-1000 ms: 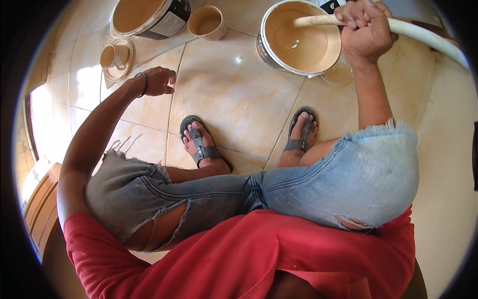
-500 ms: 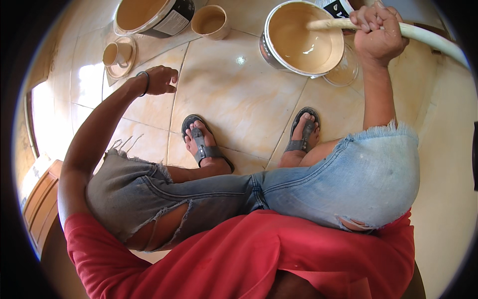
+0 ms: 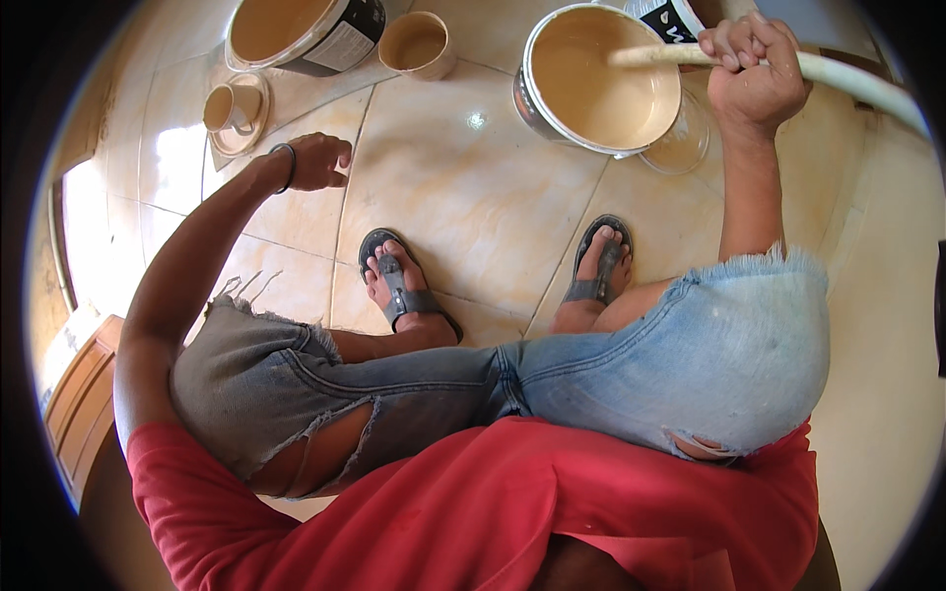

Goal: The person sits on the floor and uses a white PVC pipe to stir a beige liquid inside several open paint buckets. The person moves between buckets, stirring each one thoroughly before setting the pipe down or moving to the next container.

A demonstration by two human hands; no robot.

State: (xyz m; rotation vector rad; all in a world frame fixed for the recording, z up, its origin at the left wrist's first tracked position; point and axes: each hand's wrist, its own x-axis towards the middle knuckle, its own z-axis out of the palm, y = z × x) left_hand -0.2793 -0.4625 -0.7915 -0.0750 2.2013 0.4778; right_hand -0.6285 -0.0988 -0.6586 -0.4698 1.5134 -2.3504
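1. Stirring stick (image 3: 788,67), pale and paint-coated, slants in from two o'clock, its tip over the tan paint in the white bucket (image 3: 598,81) at one o'clock.
2. Right hand (image 3: 751,77) is fisted tight around the stick, just right of the bucket's rim.
3. Left hand (image 3: 317,161) hangs loosely curled and empty at ten o'clock, above the beige floor tiles (image 3: 453,187).
4. Beyond it, at eleven o'clock: a small cup on a lid (image 3: 235,110), a larger bucket (image 3: 301,32), a tan cup (image 3: 418,44).
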